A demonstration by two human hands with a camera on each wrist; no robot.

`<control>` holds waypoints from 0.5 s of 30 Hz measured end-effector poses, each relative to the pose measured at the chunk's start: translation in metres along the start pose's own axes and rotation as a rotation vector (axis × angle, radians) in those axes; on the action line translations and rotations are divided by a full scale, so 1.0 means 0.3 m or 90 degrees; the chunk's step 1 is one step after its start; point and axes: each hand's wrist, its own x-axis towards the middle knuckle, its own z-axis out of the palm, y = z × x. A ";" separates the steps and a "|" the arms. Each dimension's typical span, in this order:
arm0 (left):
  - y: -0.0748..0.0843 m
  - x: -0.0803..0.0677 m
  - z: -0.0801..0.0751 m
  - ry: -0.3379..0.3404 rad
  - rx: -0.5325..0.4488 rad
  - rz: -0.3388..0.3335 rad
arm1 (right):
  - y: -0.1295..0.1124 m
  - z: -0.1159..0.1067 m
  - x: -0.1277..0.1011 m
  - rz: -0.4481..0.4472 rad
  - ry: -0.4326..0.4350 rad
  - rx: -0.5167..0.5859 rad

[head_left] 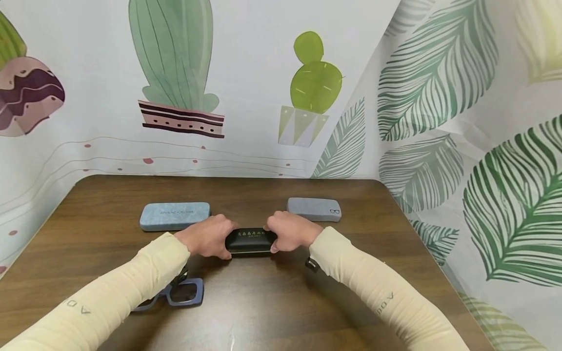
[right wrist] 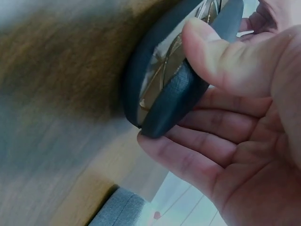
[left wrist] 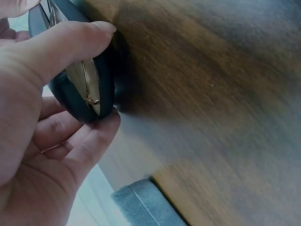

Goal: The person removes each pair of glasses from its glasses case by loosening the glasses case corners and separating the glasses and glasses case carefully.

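A black glasses case [head_left: 250, 241] with gold lettering sits on the brown table [head_left: 272, 302], held at both ends. My left hand [head_left: 210, 235] grips its left end, thumb on the lid and fingers under [left wrist: 80, 84]. My right hand [head_left: 290, 231] grips the right end the same way. In the right wrist view the case [right wrist: 169, 94] is slightly ajar, and gold-rimmed glasses show inside the gap. The left wrist view also shows a narrow gap with a gold rim.
A light blue case [head_left: 174, 215] lies behind my left hand, and a grey-blue case [head_left: 314, 208] with a glasses icon behind my right. Blue-framed glasses [head_left: 177, 292] rest under my left forearm. Printed curtains enclose the table's far and right sides.
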 end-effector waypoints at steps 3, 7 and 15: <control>-0.002 0.002 0.000 0.000 -0.006 -0.004 | 0.002 -0.008 0.004 -0.004 -0.006 -0.002; -0.003 0.004 0.001 0.002 -0.016 -0.004 | 0.004 -0.017 0.007 -0.003 -0.013 0.010; -0.014 0.007 0.006 0.015 -0.029 0.001 | 0.009 -0.034 0.017 0.005 -0.034 0.036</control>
